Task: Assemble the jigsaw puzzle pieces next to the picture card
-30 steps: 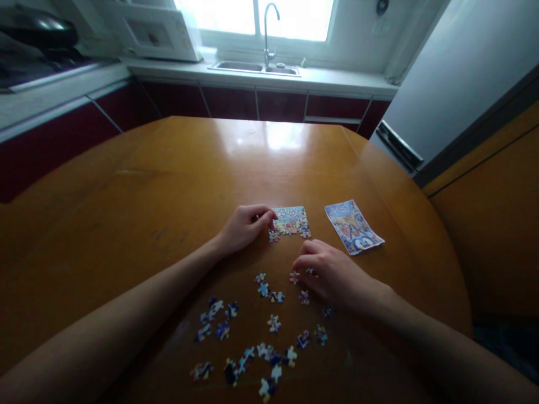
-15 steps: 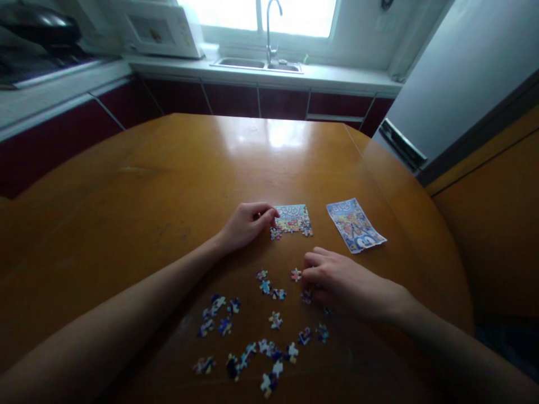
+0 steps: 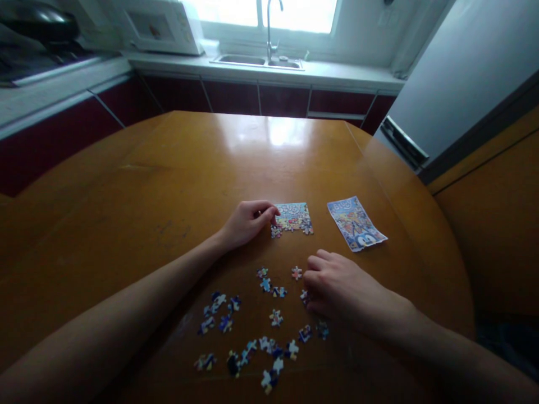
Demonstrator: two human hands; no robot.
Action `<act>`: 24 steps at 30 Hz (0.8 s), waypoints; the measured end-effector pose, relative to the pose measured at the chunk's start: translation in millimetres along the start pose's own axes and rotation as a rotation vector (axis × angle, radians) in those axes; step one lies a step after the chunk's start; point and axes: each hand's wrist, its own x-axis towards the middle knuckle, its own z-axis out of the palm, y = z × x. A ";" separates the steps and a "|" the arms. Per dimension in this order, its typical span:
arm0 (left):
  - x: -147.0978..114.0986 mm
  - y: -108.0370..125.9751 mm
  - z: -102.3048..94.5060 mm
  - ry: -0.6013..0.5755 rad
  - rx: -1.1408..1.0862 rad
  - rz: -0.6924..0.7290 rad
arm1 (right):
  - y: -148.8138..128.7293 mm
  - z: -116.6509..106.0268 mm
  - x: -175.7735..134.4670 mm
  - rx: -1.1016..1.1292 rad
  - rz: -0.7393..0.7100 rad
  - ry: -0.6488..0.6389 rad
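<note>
A partly assembled jigsaw puzzle [image 3: 293,216] lies flat on the table, its lower edge ragged. My left hand [image 3: 250,221] rests at its left side, fingers curled and their tips on the puzzle's edge. Below and to the right, my right hand [image 3: 332,283] is closed, with its fingertips at a puzzle piece [image 3: 304,296] that they partly cover. Just left of those fingers lies a loose reddish piece [image 3: 296,273]. Several other loose pieces [image 3: 266,284] are scattered nearer to me, among them a single pale one [image 3: 276,318].
A printed picture sheet [image 3: 356,223] lies right of the puzzle. More pieces sit in a left cluster [image 3: 225,323] and a front cluster [image 3: 266,345] on the wooden table [image 3: 202,163]. Beyond are a sink [image 3: 242,59], a microwave [image 3: 160,28] and a fridge [image 3: 458,67].
My right hand has shifted slightly, its fingers curling in more around the piece beneath them. My left hand stays at the puzzle's edge.
</note>
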 end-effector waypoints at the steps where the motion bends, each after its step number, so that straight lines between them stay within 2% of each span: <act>1: 0.0 -0.2 0.1 0.000 0.001 -0.001 | -0.9 1.0 0.5 0.001 -0.001 -0.005; 7: 0.3 0.0 -0.1 0.003 0.008 0.000 | -0.7 -0.5 0.7 0.074 -0.064 -0.007; 13: 0.5 1.5 -0.1 0.003 0.025 0.002 | 4.9 -4.2 -2.2 0.062 -0.017 0.013; 24: 0.1 3.5 -1.5 0.002 0.040 0.009 | -5.9 6.9 0.6 -0.017 0.006 -0.010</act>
